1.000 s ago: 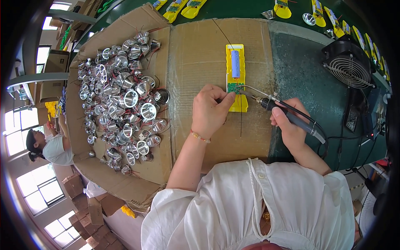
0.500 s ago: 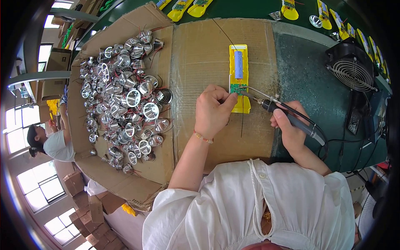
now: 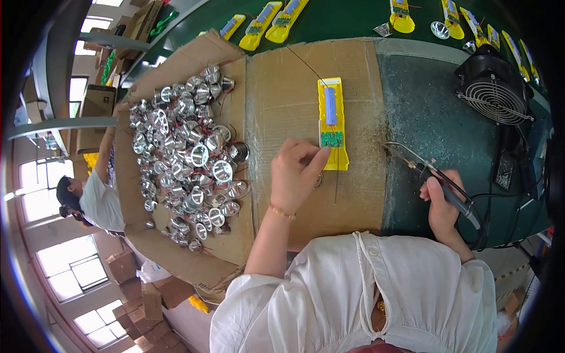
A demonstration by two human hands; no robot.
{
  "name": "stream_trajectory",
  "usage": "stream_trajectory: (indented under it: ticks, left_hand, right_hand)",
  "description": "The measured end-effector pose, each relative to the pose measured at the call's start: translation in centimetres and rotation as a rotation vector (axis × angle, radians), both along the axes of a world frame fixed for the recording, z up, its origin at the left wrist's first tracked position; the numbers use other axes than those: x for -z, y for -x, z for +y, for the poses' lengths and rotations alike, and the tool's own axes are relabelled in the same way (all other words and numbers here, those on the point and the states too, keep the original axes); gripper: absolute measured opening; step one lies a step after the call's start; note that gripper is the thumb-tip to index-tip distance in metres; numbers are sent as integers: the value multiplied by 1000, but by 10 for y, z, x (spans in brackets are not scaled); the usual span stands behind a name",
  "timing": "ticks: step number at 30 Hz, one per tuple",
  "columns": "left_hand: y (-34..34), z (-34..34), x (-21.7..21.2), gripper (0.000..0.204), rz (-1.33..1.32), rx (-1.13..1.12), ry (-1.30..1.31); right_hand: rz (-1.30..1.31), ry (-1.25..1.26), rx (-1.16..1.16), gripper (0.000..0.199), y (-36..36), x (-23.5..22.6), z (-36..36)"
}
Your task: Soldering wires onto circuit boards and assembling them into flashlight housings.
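Observation:
A yellow plastic housing (image 3: 340, 160) lies on the cardboard in front of me, with a blue cylindrical battery (image 3: 330, 107) in its upper part and a small green circuit board (image 3: 331, 139) below that. Thin dark wires stick out above and below. My left hand (image 3: 299, 173) is closed in a pinch at the board's lower left edge; what is between the fingertips is hidden. Off to the right, my right hand (image 3: 441, 203) grips a soldering iron (image 3: 432, 179) with a thin metal feed tube alongside it. Its tip points up and left, apart from the housing.
On the left, a cardboard box (image 3: 176, 259) holds a heap of shiny reflector cups (image 3: 188, 153) with red wires. A black fan (image 3: 494, 88) stands at the right. More yellow housings (image 3: 259, 26) line the far edge. Another person (image 3: 100, 197) is at the far left.
The soldering iron has drawn back from the circuit board to the right, in my right hand. My left hand stays pinched by the board. The whole view has shifted slightly.

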State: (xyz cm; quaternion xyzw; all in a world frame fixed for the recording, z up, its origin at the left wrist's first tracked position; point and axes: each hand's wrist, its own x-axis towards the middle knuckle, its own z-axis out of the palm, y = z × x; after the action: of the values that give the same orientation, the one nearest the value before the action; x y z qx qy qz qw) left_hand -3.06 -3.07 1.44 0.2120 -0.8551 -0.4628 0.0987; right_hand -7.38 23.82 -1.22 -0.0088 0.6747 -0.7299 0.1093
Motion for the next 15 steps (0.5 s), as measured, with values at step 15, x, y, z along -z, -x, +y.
stream_trajectory:
  ticks: [15]
  left_hand:
    - [230,-58,-11,41,-15,-120,734]
  right_hand:
    - [119,16,-24,14,2,16,10]
